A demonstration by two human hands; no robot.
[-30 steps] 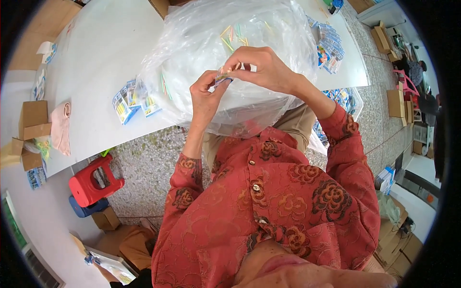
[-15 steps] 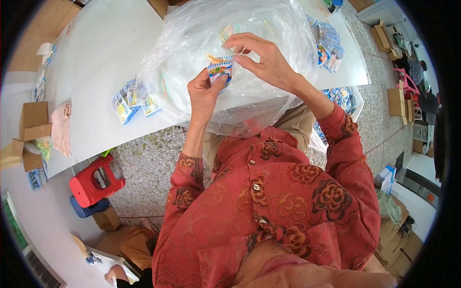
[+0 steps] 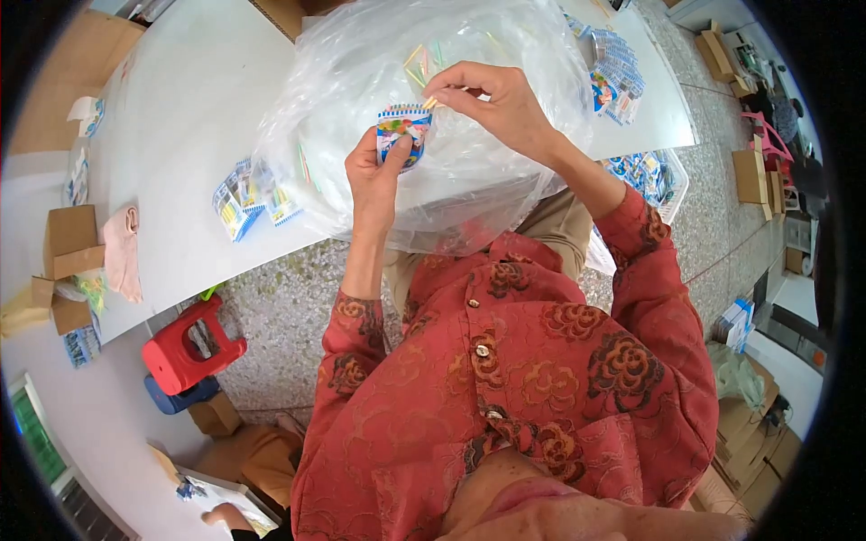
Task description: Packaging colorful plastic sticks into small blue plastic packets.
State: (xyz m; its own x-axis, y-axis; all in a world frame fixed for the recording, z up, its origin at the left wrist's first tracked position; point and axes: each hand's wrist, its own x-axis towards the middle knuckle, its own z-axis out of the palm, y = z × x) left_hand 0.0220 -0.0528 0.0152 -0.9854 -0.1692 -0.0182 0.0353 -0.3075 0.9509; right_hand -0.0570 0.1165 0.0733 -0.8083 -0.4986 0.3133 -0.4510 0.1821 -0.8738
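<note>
Packet (image 3: 390, 126) | I judge light, soft, slick; grip side edges | left hand (image 3: 371, 178): fingers pinch it, seven o'clock | right hand (image 3: 502, 104): fingers pinch sticks (image 3: 429, 104), one o'clock

Head-worn fisheye view, steeply downward, close above red shirt (image 3: 541, 397) and white table (image 3: 194, 117).

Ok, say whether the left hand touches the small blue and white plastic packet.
Touching: the head view shows the left hand with its thumb over the front of the packet.
</note>
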